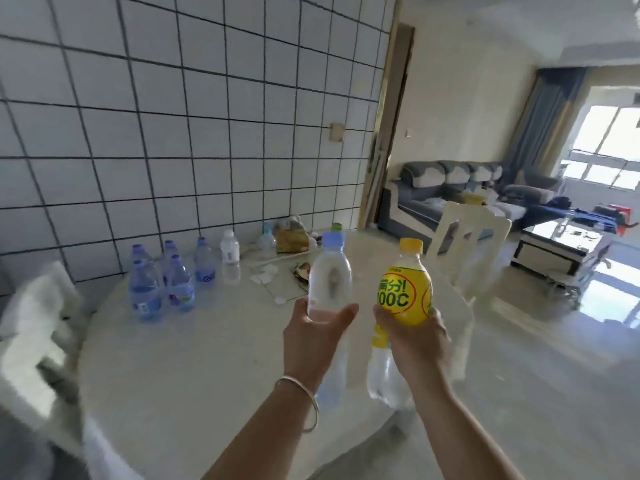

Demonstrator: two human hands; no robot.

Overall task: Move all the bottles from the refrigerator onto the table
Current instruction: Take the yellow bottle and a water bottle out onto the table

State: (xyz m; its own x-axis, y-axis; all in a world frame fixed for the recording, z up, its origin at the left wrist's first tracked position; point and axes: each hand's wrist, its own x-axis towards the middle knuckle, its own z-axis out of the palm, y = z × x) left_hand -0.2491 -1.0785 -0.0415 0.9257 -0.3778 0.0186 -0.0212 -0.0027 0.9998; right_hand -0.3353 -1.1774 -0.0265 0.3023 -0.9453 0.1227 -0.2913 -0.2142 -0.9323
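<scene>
My left hand (313, 336) grips a clear bottle (329, 282) with a pale blue cap, held upright above the round pale table (194, 362). My right hand (414, 336) grips a yellow-labelled bottle (405, 292) with a yellow cap, also upright, just right of the first. Both bottles hang in the air over the table's near right part. Several blue-tinted water bottles (161, 282) and one clear bottle (230, 256) stand on the table's far left side by the tiled wall. The refrigerator is out of view.
A white chair (467, 244) stands at the table's far right edge, another pale chair (34, 327) at the left. Bags and scraps (291, 240) lie at the table's back. Beyond a doorway are a grey sofa (446, 188) and a low table (561, 247).
</scene>
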